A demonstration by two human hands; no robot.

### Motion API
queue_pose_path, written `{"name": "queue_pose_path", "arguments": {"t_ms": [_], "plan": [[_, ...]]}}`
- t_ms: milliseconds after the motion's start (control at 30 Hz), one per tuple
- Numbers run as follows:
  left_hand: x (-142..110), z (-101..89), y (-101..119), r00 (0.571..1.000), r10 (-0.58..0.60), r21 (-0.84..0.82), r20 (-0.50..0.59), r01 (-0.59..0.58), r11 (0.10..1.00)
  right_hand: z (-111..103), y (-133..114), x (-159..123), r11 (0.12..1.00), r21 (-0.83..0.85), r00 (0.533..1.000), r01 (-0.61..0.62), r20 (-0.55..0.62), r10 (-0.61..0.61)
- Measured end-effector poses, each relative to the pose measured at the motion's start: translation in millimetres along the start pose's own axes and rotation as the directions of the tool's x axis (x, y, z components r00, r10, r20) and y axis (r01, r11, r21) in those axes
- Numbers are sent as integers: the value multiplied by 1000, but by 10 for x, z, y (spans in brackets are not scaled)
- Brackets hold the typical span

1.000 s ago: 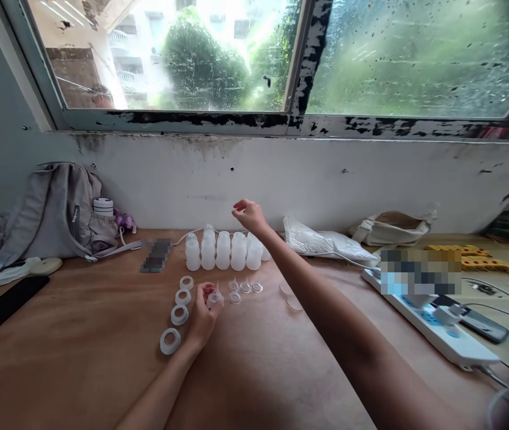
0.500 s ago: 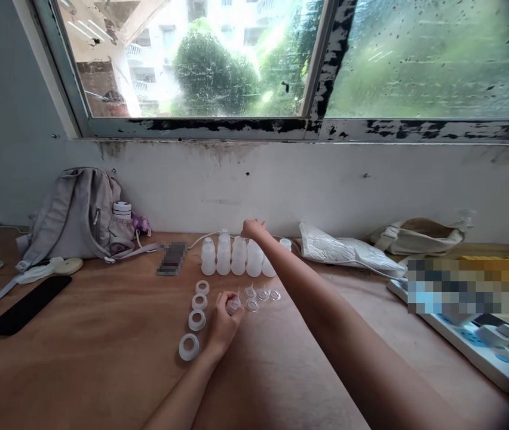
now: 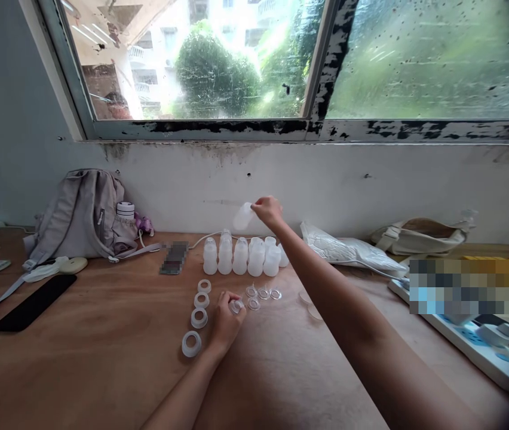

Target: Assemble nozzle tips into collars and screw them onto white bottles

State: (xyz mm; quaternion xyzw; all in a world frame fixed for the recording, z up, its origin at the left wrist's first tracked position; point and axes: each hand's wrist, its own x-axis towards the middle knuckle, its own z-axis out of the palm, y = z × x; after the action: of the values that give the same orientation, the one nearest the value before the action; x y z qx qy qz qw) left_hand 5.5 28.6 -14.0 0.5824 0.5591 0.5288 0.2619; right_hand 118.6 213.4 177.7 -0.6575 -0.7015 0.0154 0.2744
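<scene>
My left hand (image 3: 229, 316) is closed around a small clear bottle nipple (image 3: 236, 306), low over the table. Higher up, in front of the wall, the fingers of my right hand (image 3: 267, 210) pinch one end of a translucent white bottle (image 3: 243, 217). It is tilted and slightly blurred. Below it stand several frosted bottles (image 3: 240, 257) in a row, with more partly hidden behind. Left of my left hand, several white screw rings (image 3: 199, 318) form a line. To its right lie several clear nipples (image 3: 263, 294) with round flanges.
Two clear discs (image 3: 314, 312) lie partly behind my right forearm. A white power strip (image 3: 456, 334) with plugs is at the right. A plastic bag (image 3: 344, 248) and a fabric pouch (image 3: 420, 232) lie along the wall. A grey backpack (image 3: 86, 215) and black case (image 3: 34, 303) are at the left.
My right hand reached down behind the row of bottles and has come up holding a bottle. My left hand keeps hold of the nipple. The view has shifted left.
</scene>
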Motion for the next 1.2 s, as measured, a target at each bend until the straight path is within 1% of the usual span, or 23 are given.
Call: {"name": "queue_pose_path", "arguments": {"t_ms": [33,67,100,133,167,200,233,267,333,400,467,533,600,733,867,933,967,1000,1033,1100,1133,1167,1200], "plan": [[-5,-8,6,1000,-9,-3,1,9,1000,-108,12,-73,998,55,997,20,-81,-16],[-10,-16,12,1000,-22,-5,4,22,1000,-204,35,-171,977,200,974,77,-224,-31],[-15,-23,16,999,-36,-7,10,36,999,-286,67,-292,934,329,937,143,-348,-21],[-18,-28,17,999,-50,-6,12,50,999,-349,108,-432,886,417,902,202,-431,-2],[-20,-32,15,998,-64,-7,10,64,998,-394,157,-587,838,488,881,245,-472,17],[-20,-33,11,997,-73,-11,5,73,997,-421,213,-750,787,556,881,266,-472,35],[-18,-32,5,997,-78,-22,-5,78,997,-430,275,-915,734,623,901,271,-432,33],[-14,-30,-2,997,-78,-37,-15,78,996,-425,341,-1078,683,683,931,261,-366,11],[0,-21,-19,997,-69,-78,-28,66,995,-378,478,-1377,627,749,971,212,-237,-45],[16,-9,-37,998,-55,-117,-36,51,992,-304,615,-1620,651,744,988,151,-123,-88],[27,2,-54,998,-48,-150,-42,41,988,-220,741,-1798,716,692,994,93,-25,-104],[31,9,-64,998,-45,-184,-47,36,982,-137,852,-1917,765,642,992,53,55,-115],[29,10,-67,998,-42,-213,-44,31,977,-59,944,-1993,791,612,987,22,112,-115],[22,5,-60,998,-59,-248,-10,55,967,56,1051,-2077,816,578,981,3,156,-114],[29,4,-49,997,-77,-271,13,77,960,40,1050,-2119,816,578,977,1,175,-125],[33,2,-39,997,-78,-277,19,80,957,-12,1042,-2133,786,618,963,-19,222,-151],[34,-1,-32,997,-82,-281,18,83,956,-34,1047,-2140,759,650,948,-29,258,-185],[33,-4,-24,996,-88,-286,18,89,954,-47,1060,-2150,731,681,925,-40,302,-231],[32,-9,-14,995,-96,-293,18,97,951,-43,1081,-2162,709,703,892,-53,353,-283],[25,-21,13,993,-112,-319,23,113,941,24,1137,-2198,697,713,813,-81,451,-367],[19,-27,30,992,-124,-337,25,125,933,84,1166,-2222,704,704,783,-90,487,-386],[12,-33,51,990,-140,-362,27,140,922,156,1189,-2248,716,692,769,-95,508,-388],[3,-39,74,986,-163,-395,33,162,904,232,1204,-2276,724,683,774,-95,508,-377]]}}
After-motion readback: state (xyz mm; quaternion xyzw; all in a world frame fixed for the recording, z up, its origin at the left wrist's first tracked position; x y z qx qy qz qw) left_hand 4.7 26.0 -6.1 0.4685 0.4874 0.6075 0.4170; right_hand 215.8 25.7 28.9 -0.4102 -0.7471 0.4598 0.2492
